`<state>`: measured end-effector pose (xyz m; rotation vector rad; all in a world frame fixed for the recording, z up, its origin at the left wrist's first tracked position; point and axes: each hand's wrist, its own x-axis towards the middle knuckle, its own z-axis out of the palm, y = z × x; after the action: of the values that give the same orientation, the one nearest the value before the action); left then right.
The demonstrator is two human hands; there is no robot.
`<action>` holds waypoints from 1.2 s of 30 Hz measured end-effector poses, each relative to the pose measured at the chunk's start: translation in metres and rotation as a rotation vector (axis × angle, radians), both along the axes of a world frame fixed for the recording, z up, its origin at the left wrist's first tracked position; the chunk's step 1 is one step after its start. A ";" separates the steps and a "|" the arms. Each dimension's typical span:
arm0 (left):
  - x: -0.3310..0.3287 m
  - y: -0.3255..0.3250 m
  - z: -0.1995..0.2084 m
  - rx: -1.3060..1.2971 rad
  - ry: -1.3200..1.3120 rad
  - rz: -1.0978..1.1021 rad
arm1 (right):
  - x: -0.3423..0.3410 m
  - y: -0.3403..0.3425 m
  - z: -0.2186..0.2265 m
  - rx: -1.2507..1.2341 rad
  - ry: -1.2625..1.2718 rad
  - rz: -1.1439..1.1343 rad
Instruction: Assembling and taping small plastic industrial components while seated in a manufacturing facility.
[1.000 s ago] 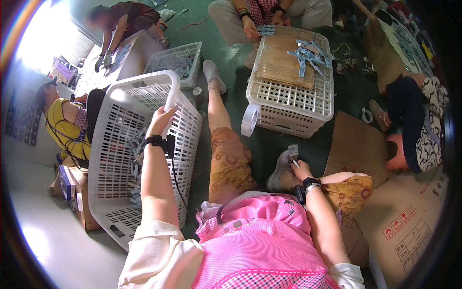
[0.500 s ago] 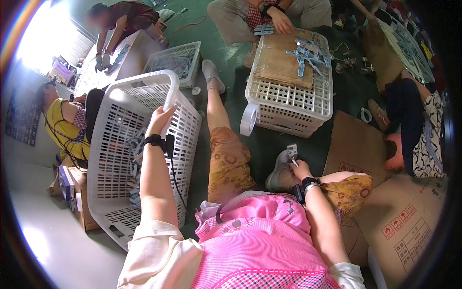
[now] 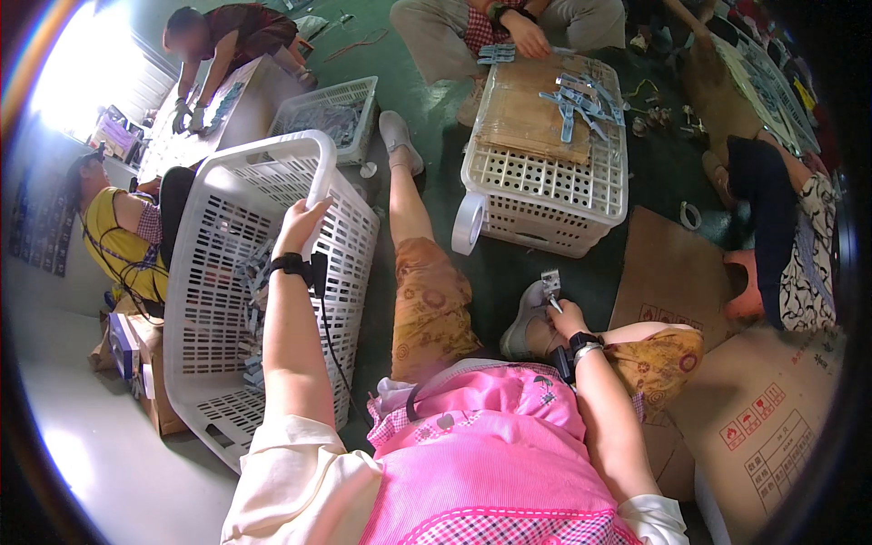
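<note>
My left hand [image 3: 303, 225] is closed on the rim of a large white plastic basket [image 3: 350, 263], which leans tilted at my left side. Grey-blue clothes pegs [image 3: 253, 313] lie inside it, partly hidden behind my forearm. Low by my bent leg, my right hand [image 3: 570, 320] grips a small metal tool [image 3: 551, 283] by its thin shaft. The tool's blocky silver head points up and away from me; its exact kind is not clear.
Ahead stands another white basket [image 3: 545, 213] topped with cardboard [image 3: 522, 113] and blue pegs [image 3: 577, 104]; a tape roll [image 3: 468, 222] hangs at its corner. A smaller basket [image 3: 368, 109] sits beyond my foot. Cardboard sheets [image 3: 772, 427] lie at right. Several co-workers sit around.
My hands stay where they were, on the basket rim and the metal tool. At the right, a co-worker's foot has moved farther away; the far-left co-worker's hands have shifted slightly.
</note>
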<state>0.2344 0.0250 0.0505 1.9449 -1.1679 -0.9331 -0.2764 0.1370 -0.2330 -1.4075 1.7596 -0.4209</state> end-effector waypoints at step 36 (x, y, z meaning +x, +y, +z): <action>-0.005 0.000 0.003 -0.011 0.059 0.023 | -0.001 -0.002 0.000 0.001 -0.015 -0.048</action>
<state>0.2293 0.0246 0.0533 1.9052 -1.1134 -0.9632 -0.2769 0.1354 -0.2333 -1.3603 1.7845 -0.4554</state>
